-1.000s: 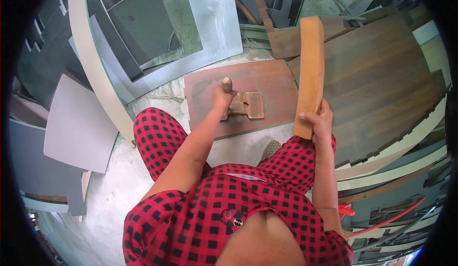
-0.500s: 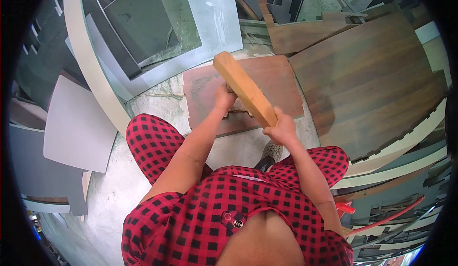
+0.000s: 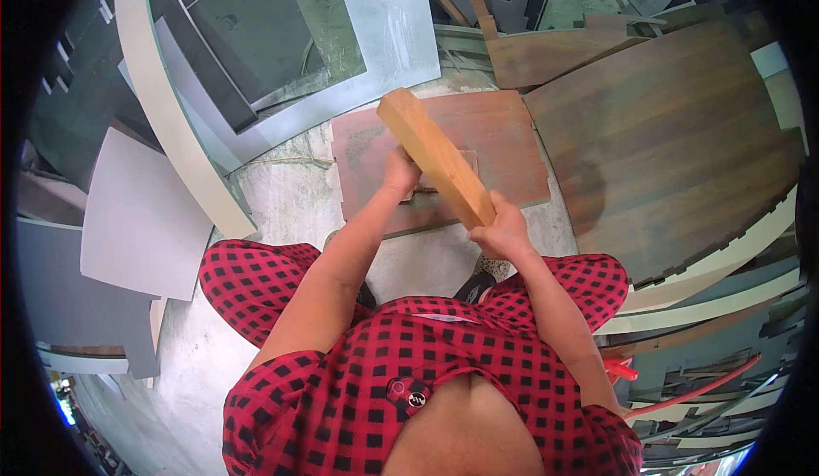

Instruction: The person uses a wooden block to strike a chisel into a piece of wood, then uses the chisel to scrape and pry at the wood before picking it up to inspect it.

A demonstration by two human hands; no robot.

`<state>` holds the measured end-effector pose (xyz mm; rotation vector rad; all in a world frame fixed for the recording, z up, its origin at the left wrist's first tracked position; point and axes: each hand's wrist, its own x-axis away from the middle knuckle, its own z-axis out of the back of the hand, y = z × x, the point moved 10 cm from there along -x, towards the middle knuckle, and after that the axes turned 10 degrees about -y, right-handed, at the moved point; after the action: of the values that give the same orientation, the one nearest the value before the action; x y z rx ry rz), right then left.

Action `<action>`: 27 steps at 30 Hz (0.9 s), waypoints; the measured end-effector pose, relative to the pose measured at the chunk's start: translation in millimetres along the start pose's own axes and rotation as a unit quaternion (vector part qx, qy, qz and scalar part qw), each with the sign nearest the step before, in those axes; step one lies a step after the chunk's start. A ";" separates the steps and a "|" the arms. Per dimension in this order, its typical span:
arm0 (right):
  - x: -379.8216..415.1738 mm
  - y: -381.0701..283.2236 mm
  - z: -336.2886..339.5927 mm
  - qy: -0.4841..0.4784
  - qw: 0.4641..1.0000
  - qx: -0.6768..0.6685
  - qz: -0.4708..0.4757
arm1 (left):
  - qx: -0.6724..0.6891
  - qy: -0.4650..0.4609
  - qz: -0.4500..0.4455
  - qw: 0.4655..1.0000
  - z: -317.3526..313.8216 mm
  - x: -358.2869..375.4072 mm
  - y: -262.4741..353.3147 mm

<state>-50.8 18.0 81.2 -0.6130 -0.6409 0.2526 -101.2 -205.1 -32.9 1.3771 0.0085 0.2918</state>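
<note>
A thick wooden block [image 3: 435, 156] slants across the middle of the head view, over a reddish-brown board [image 3: 363, 152] lying on the floor. My right hand [image 3: 503, 229] is closed round the block's lower right end. Beside the block's left edge is my left hand [image 3: 401, 173], its fingers curled and partly hidden behind the wood. What the left hand holds cannot be made out. Under the block, a small flat brown piece [image 3: 469, 162] shows in part on the board.
A large dark brown panel [image 3: 665, 143] lies at the right. On the left are a long curved cream strip [image 3: 162, 109] and a pale panel [image 3: 141, 211]. A light grey frame [image 3: 392, 28] lies beyond the board. A red tool [image 3: 621, 368] is at the lower right.
The left knee has moved outward to the left and down. The view has shifted slightly. The block is still in my right hand, at nearly the same slant.
</note>
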 end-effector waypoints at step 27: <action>8.1 43.3 2.3 0.079 0.892 -0.445 0.014 | 0.149 -0.007 0.071 0.986 44.7 8.5 -30.8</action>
<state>-47.5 56.7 60.3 -1.5130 -0.5717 -0.0894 -78.9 -251.5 -52.4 1.6812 -0.0603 0.4123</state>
